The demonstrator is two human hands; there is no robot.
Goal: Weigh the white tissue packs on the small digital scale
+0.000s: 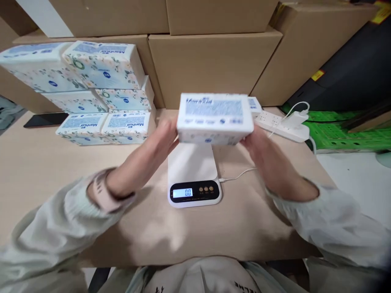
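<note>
Between my two hands hangs a white and blue pack of tissues [215, 116], held level above the table. My left hand [166, 132] grips its left end, and my right hand [255, 140] its right end; the fingers are partly hidden behind and under the pack. Beneath it lies a white digital scale [192, 167], whose lit display reads 0.0. The pack covers the scale's far part. Several similar packs of tissues [105, 67] stand stacked at the left. Part of another pack [254, 104] shows behind the right end of the held one.
Cardboard boxes [210, 65] form a wall along the back of the table [146, 228]. A black phone [45, 120] lies at the left beside the stack. At the right are a white power strip [284, 126] with a plug, a thin white cable and a green crate [332, 134].
</note>
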